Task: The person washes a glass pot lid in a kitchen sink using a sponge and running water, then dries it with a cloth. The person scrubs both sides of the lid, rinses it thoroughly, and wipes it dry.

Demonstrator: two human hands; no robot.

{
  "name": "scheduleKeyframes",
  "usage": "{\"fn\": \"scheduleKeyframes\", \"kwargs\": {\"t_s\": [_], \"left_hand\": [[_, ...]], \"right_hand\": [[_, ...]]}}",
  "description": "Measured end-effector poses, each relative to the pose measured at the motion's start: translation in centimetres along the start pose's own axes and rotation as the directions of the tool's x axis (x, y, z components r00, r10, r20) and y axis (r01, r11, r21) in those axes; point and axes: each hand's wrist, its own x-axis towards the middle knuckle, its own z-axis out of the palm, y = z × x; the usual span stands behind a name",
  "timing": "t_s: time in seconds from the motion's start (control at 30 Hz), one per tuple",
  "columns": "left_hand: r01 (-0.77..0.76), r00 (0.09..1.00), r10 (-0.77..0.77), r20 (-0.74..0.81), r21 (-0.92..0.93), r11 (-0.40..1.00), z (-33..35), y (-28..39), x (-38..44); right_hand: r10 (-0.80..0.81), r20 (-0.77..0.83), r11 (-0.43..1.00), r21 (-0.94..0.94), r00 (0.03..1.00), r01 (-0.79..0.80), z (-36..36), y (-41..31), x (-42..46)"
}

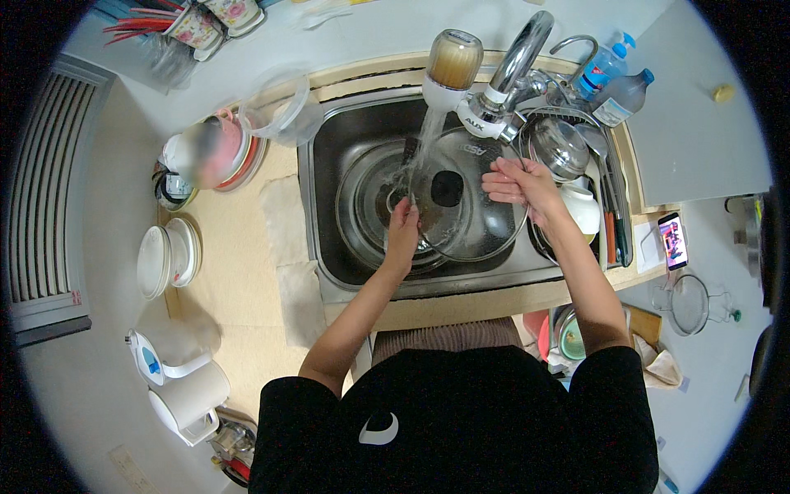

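A round glass lid [475,225] with a black knob [447,188] is held tilted over the stainless steel sink [330,133]. My left hand [402,231] pinches its left rim. Across the rim on the other side lies my right hand [524,188], fingers together against the glass and gripping the edge. Water streams from a faucet-mounted filter [445,92] onto the lid's left part and into the basin. Beneath the lid sits a wide round metal vessel [349,210], partly hidden by the lid and my left hand. The chrome faucet [521,52] rises behind.
To the right, a drying rack [531,114] holds a metal pot [558,148], white bowls [579,207] and utensils. A phone [673,241] with a lit screen lies farther right. Stacked dishes [247,157], plates [154,262] and a clear plastic container [284,117] stand left; bottles [608,74] stand behind.
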Motion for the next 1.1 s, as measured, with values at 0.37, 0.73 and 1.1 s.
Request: {"fn": "scheduleKeyframes", "kwargs": {"t_s": [0.37,0.73,1.1], "left_hand": [[0.522,0.816,-0.262,0.516,-0.462,0.717,1.6,4.1,-2.9],[0.511,0.826,-0.12,0.551,-0.642,0.571,-0.5,1.0,1.4],[0.536,0.799,0.015,0.601,-0.725,0.433,2.5,0.9,3.7]], "right_hand": [[-0.295,0.043,0.833,-0.477,0.954,0.28,2.8,2.0,-4.2],[-0.354,0.7,-0.234,-0.709,0.621,0.665,7.7,10.8,-6.4],[-0.322,0.71,-0.305,-0.704,0.626,0.642,5.5,10.0,-5.8]]}}
